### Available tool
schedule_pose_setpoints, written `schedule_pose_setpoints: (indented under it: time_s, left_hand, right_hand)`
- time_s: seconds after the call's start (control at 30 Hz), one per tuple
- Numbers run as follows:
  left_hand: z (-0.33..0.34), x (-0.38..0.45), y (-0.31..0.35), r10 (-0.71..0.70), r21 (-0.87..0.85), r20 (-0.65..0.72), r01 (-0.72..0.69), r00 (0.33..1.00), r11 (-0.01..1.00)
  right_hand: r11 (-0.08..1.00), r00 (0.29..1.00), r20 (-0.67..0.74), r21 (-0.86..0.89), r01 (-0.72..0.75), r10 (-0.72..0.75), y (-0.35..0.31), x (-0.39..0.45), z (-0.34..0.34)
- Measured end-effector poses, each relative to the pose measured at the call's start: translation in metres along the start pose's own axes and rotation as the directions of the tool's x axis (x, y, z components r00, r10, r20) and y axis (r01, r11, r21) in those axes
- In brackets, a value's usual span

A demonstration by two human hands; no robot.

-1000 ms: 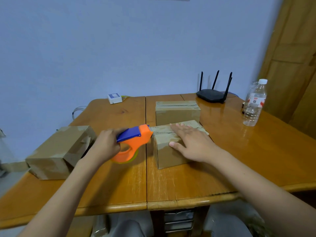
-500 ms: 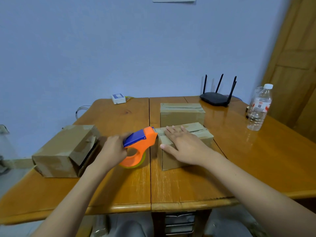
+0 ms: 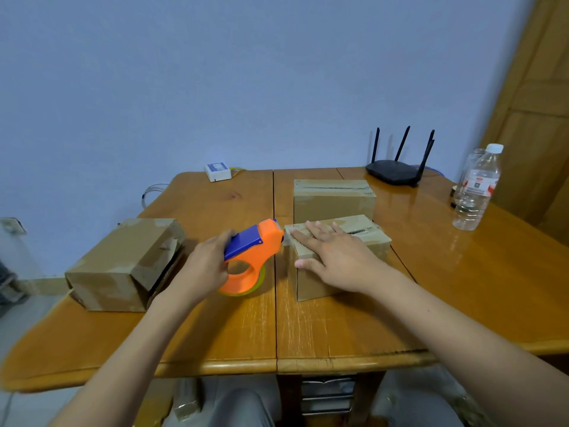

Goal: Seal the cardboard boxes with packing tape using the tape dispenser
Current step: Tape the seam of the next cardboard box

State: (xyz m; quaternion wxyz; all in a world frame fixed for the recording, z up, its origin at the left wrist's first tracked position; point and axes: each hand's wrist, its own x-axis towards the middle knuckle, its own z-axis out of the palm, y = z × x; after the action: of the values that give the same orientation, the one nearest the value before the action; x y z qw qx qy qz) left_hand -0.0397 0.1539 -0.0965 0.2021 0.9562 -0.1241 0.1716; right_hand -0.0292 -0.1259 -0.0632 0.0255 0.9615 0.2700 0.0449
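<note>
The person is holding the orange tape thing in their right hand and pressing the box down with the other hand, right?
Not quite. The head view shows the orange and blue tape dispenser gripped in the left hand, with its front at the near cardboard box's left top edge. It is the right hand that lies flat with spread fingers on top of that box, pressing it down.

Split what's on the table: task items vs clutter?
Job:
tape dispenser, held in left hand
near box, pressed flat by right hand
far box
left box

Lying about:
router
water bottle
small white box
</note>
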Motion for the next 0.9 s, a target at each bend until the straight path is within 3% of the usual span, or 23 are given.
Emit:
schedule_pose_setpoints:
  time_s: [0.4,0.9]
  left_hand:
    - [0.007,-0.009,-0.008,-0.035,-0.043,0.076,0.038,0.996,0.998]
    - [-0.003,-0.007,-0.015,-0.058,-0.037,0.052,0.060,0.997,0.998]
  right_hand:
    - [0.999,0.999,-0.021,0.025,0.038,-0.037,0.001,0.000,0.001]
    - [1.000,1.000,0.002,0.014,0.026,-0.027,0.003,0.001,0.001]
